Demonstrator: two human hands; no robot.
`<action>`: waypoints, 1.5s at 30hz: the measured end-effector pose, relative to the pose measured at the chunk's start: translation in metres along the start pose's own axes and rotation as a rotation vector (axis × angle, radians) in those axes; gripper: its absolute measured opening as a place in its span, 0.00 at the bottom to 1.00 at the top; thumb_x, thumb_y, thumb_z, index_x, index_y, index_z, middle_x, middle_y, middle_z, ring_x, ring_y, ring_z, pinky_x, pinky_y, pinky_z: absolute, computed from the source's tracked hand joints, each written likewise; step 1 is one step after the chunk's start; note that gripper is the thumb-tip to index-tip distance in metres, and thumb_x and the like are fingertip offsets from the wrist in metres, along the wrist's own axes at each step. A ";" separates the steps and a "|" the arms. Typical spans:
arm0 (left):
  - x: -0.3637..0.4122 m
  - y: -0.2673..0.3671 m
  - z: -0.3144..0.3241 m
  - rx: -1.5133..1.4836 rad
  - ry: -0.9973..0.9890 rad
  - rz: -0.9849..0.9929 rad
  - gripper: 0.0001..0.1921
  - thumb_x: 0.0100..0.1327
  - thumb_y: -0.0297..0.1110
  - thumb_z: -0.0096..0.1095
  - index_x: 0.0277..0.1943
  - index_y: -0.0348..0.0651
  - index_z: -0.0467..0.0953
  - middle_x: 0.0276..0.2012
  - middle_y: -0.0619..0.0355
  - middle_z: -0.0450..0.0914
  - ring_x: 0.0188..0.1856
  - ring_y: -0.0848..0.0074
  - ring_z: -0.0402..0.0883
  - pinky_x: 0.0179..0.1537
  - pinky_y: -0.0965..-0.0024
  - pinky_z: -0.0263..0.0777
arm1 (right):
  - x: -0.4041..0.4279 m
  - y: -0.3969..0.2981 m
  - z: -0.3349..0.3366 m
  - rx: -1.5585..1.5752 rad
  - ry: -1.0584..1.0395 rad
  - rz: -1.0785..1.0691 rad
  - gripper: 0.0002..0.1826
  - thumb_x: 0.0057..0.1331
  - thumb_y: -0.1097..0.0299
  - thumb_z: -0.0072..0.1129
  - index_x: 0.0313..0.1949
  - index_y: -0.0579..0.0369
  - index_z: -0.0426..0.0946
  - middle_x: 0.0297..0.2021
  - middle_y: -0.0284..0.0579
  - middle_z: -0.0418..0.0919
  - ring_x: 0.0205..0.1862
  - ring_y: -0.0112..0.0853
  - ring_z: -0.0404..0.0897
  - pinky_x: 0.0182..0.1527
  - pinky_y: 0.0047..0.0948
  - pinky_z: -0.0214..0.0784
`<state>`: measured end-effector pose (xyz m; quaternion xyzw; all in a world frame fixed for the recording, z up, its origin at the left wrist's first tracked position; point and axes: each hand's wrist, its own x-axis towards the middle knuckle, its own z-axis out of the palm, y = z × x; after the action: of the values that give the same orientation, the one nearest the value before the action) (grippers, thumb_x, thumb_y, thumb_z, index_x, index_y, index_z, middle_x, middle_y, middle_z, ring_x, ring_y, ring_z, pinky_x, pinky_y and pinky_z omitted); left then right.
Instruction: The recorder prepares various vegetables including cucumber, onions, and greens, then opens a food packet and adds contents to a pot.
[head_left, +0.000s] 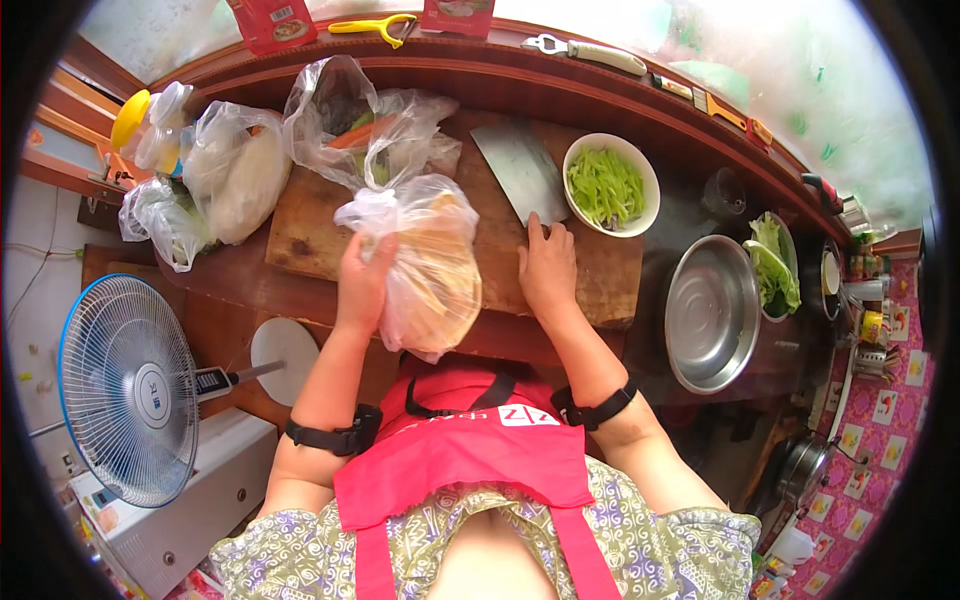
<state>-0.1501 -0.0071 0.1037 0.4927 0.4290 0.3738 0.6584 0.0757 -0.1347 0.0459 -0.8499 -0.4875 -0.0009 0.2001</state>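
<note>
My left hand (364, 281) grips the gathered neck of a clear plastic bag (435, 270) filled with flat, yellowish food, which I cannot identify. That bag is held above the near edge of a wooden cutting board (600, 281). On the board lies a cleaver with a broad metal blade (519, 169). My right hand (547, 262) rests at the blade's near end, fingers apart; whether a fingertip presses on it is hard to tell. To the right of the cleaver stands a white bowl (651, 202) of sliced green vegetable. Behind the held bag sits an open plastic bag (330, 142) with carrot and green vegetables.
Several filled plastic bags (238, 176) stand at the left of the table. On the right are a steel basin (709, 315) and a bowl of leafy greens (772, 262). A yellow peeler (375, 28) lies on the back ledge. An electric fan (131, 390) stands at left.
</note>
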 end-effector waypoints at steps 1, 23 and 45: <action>-0.002 0.001 0.008 0.039 -0.060 -0.039 0.20 0.69 0.38 0.65 0.57 0.34 0.74 0.47 0.57 0.82 0.46 0.77 0.78 0.50 0.71 0.73 | 0.000 -0.005 -0.009 0.086 0.023 -0.008 0.22 0.65 0.72 0.58 0.58 0.61 0.71 0.50 0.54 0.72 0.53 0.52 0.70 0.54 0.46 0.68; 0.047 -0.027 0.078 0.895 -0.782 1.034 0.17 0.59 0.30 0.69 0.52 0.41 0.78 0.54 0.45 0.78 0.57 0.52 0.76 0.57 0.57 0.72 | -0.054 -0.020 -0.028 0.919 0.256 0.441 0.15 0.67 0.73 0.53 0.51 0.63 0.81 0.46 0.50 0.86 0.49 0.34 0.83 0.54 0.35 0.74; -0.048 -0.003 0.123 0.249 -1.677 0.332 0.04 0.77 0.29 0.49 0.42 0.40 0.67 0.34 0.63 0.66 0.37 0.81 0.64 0.41 0.76 0.63 | -0.178 -0.114 -0.101 0.138 0.733 0.624 0.07 0.57 0.66 0.66 0.33 0.54 0.81 0.34 0.40 0.79 0.42 0.38 0.76 0.52 0.40 0.63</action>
<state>-0.0519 -0.0920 0.1277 0.7309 -0.2383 -0.0716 0.6355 -0.0925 -0.2658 0.1428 -0.8840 -0.1061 -0.2077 0.4051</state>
